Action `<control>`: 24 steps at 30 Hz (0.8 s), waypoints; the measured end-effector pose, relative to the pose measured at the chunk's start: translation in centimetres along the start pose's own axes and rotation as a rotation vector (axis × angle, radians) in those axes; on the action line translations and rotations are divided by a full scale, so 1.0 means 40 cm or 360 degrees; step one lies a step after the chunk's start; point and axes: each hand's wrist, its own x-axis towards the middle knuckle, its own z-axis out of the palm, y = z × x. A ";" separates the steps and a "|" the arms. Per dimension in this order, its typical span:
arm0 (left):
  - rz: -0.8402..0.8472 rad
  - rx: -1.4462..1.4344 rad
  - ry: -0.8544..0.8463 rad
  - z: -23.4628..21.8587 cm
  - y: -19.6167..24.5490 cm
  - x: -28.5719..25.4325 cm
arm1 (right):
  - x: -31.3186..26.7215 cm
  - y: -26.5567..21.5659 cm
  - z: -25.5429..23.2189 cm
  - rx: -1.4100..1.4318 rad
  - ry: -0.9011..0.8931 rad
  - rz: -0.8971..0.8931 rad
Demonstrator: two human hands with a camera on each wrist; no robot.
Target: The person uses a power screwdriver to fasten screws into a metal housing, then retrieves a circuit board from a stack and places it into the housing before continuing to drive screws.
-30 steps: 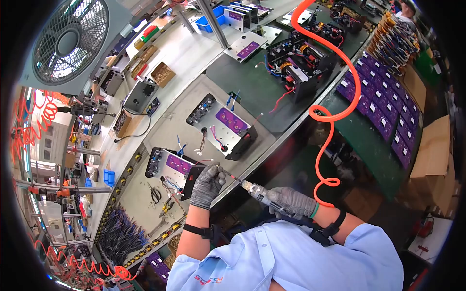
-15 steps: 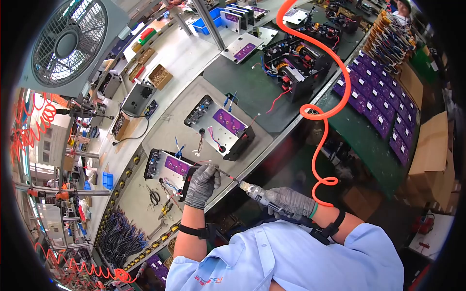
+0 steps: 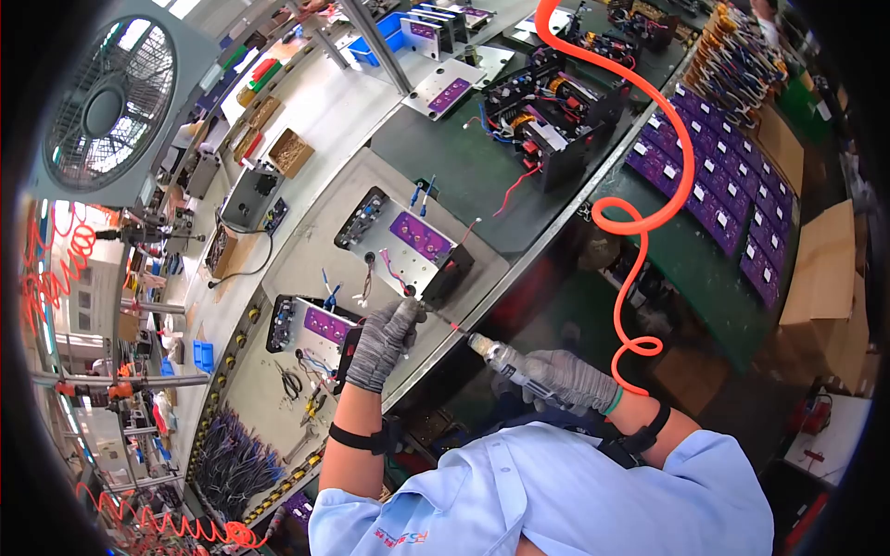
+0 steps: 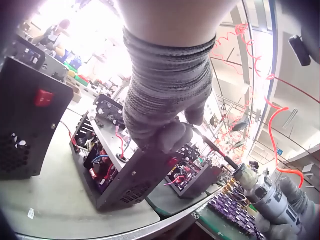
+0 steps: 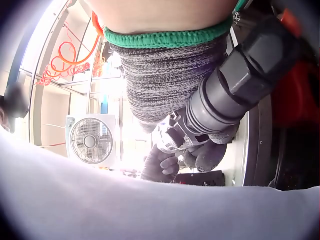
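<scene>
The right hand (image 3: 567,378) grips a power screwdriver (image 3: 508,364); the left hand (image 3: 385,343) curls its fingers beside the bit (image 4: 220,152), whether pinching I cannot tell.

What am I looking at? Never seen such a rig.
No robot: a person works with two hands. The wide view comes from a head-worn camera looking down; the other two from a camera on each wrist. The right hand, in a grey knitted glove with green cuff, grips a silver tubular power driver. Its thin dark metal bit points toward the grey-gloved left hand, curled near the tip; whether it pinches anything is hidden. On the light grey bench sit two black and silver metal housings bearing purple rectangular boards.
</scene>
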 end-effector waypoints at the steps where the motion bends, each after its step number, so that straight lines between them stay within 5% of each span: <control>1: -0.0008 0.0015 -0.0010 0.009 0.007 0.009 | -0.002 0.001 -0.016 0.0058 0.0049 -0.0042; 4: 0.0457 0.0332 0.0327 0.046 0.045 0.044 | 0.015 -0.023 -0.089 0.0063 0.0205 0.0031; 7: 0.0402 0.0695 0.0325 0.077 0.064 0.120 | 0.052 0.003 -0.169 -0.0019 0.0294 0.0174; 9: 0.0736 0.1397 0.0463 0.119 0.101 0.175 | 0.076 0.003 -0.199 -0.0198 0.0311 0.0241; 17: 0.0252 0.1826 0.0303 0.156 0.062 0.330 | 0.127 -0.017 -0.239 -0.0139 0.0225 0.0175; 24: 0.0268 0.1752 0.0293 0.146 0.055 0.337 | 0.113 -0.066 -0.251 -0.0179 0.0218 0.0195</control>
